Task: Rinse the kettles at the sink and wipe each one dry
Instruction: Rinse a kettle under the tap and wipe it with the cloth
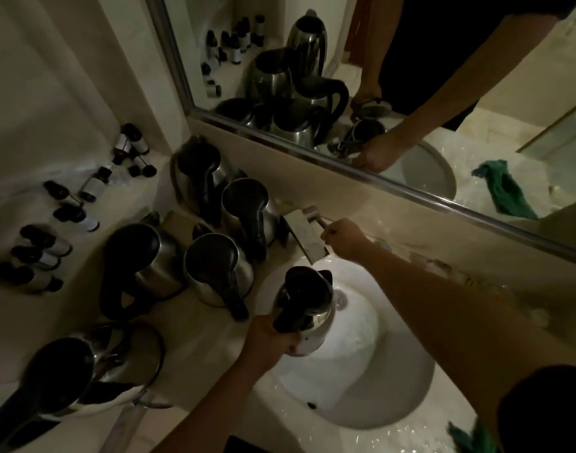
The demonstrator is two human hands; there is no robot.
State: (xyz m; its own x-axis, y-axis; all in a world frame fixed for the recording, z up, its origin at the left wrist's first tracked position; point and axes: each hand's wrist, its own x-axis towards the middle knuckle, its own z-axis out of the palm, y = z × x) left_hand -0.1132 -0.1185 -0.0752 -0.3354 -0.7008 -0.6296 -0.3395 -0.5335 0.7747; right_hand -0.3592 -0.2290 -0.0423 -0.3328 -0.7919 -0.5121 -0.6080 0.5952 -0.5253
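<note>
Left hand [271, 335] grips black handle of steel kettle [308, 308], held over white sink [394, 397] below faucet [308, 235]. Right hand [342, 238] curled round faucet lever. Five more kettles [214, 269] crowd desk [195, 361] left of sink. Green cloth [469, 438] at desk's near right edge.

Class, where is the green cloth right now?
In the head view, the green cloth lies at the bottom right on the wet counter, right of the sink.
</note>
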